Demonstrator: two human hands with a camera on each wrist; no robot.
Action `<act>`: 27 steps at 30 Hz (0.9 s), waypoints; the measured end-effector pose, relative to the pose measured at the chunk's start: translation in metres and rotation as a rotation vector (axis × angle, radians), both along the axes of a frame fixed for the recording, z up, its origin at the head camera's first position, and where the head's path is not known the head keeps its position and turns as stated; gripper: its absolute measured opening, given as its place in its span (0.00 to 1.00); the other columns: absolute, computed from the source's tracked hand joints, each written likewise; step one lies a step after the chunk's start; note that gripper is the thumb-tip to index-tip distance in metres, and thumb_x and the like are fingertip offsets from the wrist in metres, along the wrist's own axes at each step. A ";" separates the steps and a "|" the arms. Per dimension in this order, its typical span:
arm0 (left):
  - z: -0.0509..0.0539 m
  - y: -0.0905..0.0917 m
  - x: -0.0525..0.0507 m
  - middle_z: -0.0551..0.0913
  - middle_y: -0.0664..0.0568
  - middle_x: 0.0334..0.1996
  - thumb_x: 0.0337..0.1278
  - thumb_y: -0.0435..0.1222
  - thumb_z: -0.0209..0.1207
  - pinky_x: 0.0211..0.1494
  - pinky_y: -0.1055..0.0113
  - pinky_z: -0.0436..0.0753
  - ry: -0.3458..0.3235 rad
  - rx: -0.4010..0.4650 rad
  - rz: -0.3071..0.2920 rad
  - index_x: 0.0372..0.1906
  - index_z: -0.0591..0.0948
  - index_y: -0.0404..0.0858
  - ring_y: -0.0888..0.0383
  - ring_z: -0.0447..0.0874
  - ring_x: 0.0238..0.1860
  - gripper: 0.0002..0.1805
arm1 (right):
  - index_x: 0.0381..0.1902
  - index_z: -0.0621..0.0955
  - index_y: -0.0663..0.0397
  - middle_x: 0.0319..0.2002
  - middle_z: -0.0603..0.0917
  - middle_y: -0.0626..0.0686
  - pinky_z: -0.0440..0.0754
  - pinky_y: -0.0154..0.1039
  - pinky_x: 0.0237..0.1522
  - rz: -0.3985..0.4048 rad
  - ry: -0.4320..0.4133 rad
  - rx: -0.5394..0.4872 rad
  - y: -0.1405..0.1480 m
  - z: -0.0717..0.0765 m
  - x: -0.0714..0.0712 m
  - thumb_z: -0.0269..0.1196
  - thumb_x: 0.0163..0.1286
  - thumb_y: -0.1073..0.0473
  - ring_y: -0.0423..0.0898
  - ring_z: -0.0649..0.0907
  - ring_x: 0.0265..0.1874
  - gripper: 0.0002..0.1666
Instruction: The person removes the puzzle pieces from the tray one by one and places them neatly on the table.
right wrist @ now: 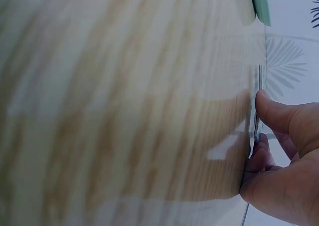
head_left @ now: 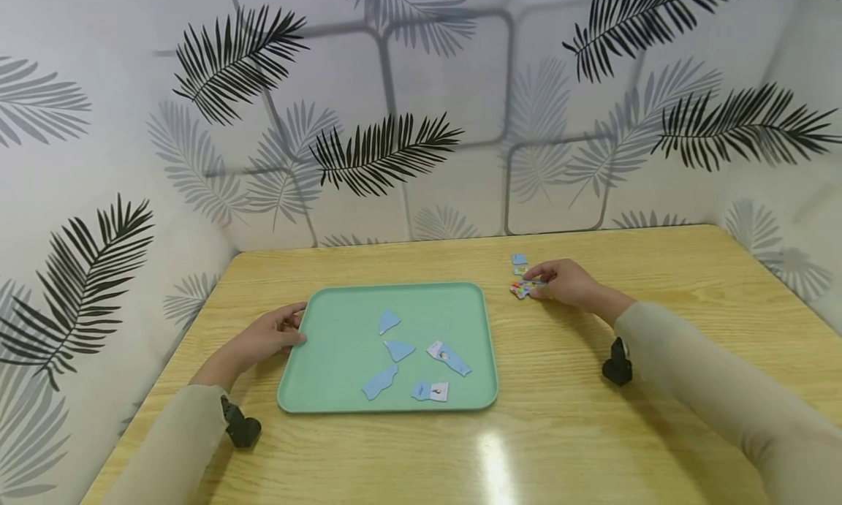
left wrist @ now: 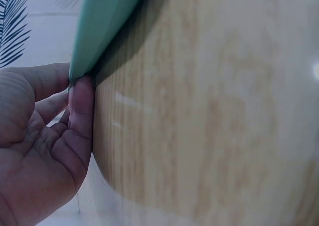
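A green tray [head_left: 335, 373] lies on the wooden table, with several pale blue torn-edged pieces in it, among them a triangular one [head_left: 389, 320] and one with a small picture [head_left: 450, 359]. My left hand [head_left: 263, 337] grips the tray's left rim; in the left wrist view the thumb is above the rim [left wrist: 92, 41] and fingers [left wrist: 80, 104] are under it. Right of the tray, my right hand [head_left: 564, 283] pinches a colourful piece [head_left: 521, 289] at the table surface. The right wrist view shows thin pieces edge-on beside the thumb of the hand [right wrist: 289, 151].
Two small pieces, one blue [head_left: 519, 259] and one pale with a yellow-green patch [head_left: 520, 270], lie just behind the right hand's piece. The table [head_left: 368, 454] ends at a leaf-patterned wall [head_left: 447, 191]. Black wrist cameras sit on both wrists.
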State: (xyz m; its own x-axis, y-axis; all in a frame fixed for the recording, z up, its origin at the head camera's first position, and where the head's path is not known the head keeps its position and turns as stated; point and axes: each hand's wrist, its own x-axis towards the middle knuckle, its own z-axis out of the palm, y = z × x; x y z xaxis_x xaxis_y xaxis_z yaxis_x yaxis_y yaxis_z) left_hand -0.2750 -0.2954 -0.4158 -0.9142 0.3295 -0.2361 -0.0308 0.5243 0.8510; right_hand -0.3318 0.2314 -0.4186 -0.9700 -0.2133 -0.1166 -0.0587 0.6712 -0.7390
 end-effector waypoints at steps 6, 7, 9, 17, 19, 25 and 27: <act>-0.001 0.000 0.001 0.66 0.39 0.49 0.68 0.30 0.55 0.42 0.59 0.78 0.003 -0.001 0.002 0.76 0.51 0.32 0.49 0.67 0.44 0.38 | 0.53 0.82 0.61 0.42 0.75 0.58 0.68 0.42 0.40 -0.006 0.012 0.017 -0.002 0.001 0.001 0.67 0.64 0.65 0.52 0.69 0.40 0.19; 0.000 0.000 0.001 0.66 0.39 0.49 0.68 0.30 0.55 0.43 0.59 0.78 0.004 -0.003 0.001 0.76 0.51 0.32 0.49 0.67 0.44 0.38 | 0.53 0.82 0.61 0.41 0.75 0.57 0.68 0.42 0.39 -0.006 0.016 0.019 -0.003 0.001 0.001 0.67 0.64 0.65 0.51 0.69 0.39 0.19; 0.000 0.000 0.001 0.66 0.39 0.49 0.68 0.30 0.55 0.43 0.59 0.78 0.005 -0.006 0.002 0.76 0.51 0.32 0.49 0.67 0.45 0.38 | 0.53 0.82 0.62 0.40 0.74 0.57 0.68 0.41 0.38 -0.008 0.017 0.017 -0.003 0.001 0.002 0.67 0.64 0.65 0.51 0.69 0.38 0.19; 0.000 0.001 0.000 0.65 0.40 0.49 0.68 0.30 0.55 0.44 0.59 0.78 0.010 -0.014 -0.003 0.76 0.51 0.32 0.49 0.67 0.45 0.37 | 0.54 0.82 0.62 0.42 0.74 0.57 0.68 0.42 0.39 -0.022 0.001 0.012 -0.004 0.001 0.001 0.67 0.64 0.65 0.51 0.69 0.40 0.20; 0.001 0.001 0.000 0.65 0.40 0.49 0.68 0.30 0.55 0.44 0.59 0.78 0.010 -0.015 -0.003 0.76 0.51 0.31 0.49 0.67 0.45 0.37 | 0.54 0.81 0.62 0.42 0.74 0.57 0.67 0.42 0.40 -0.023 -0.005 0.007 -0.004 0.001 0.001 0.67 0.64 0.66 0.51 0.69 0.40 0.20; 0.002 0.002 0.001 0.65 0.40 0.49 0.68 0.30 0.54 0.44 0.59 0.78 0.002 -0.016 0.000 0.76 0.51 0.32 0.49 0.67 0.46 0.37 | 0.54 0.81 0.62 0.44 0.74 0.58 0.68 0.42 0.41 -0.021 -0.011 0.004 -0.004 0.002 0.002 0.67 0.64 0.66 0.52 0.69 0.41 0.20; 0.002 0.002 0.002 0.65 0.40 0.49 0.68 0.30 0.54 0.44 0.59 0.78 0.002 -0.017 0.002 0.76 0.51 0.32 0.49 0.67 0.46 0.37 | 0.54 0.81 0.62 0.45 0.74 0.58 0.68 0.43 0.43 -0.019 -0.011 0.003 -0.004 0.003 0.002 0.67 0.64 0.65 0.52 0.69 0.42 0.20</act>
State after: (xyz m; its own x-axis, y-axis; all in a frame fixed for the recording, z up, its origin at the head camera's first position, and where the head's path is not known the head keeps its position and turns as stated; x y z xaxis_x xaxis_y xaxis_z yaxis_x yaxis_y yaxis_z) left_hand -0.2732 -0.2932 -0.4141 -0.9153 0.3235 -0.2400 -0.0304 0.5386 0.8420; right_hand -0.3296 0.2269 -0.4160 -0.9725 -0.1946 -0.1277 -0.0382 0.6746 -0.7371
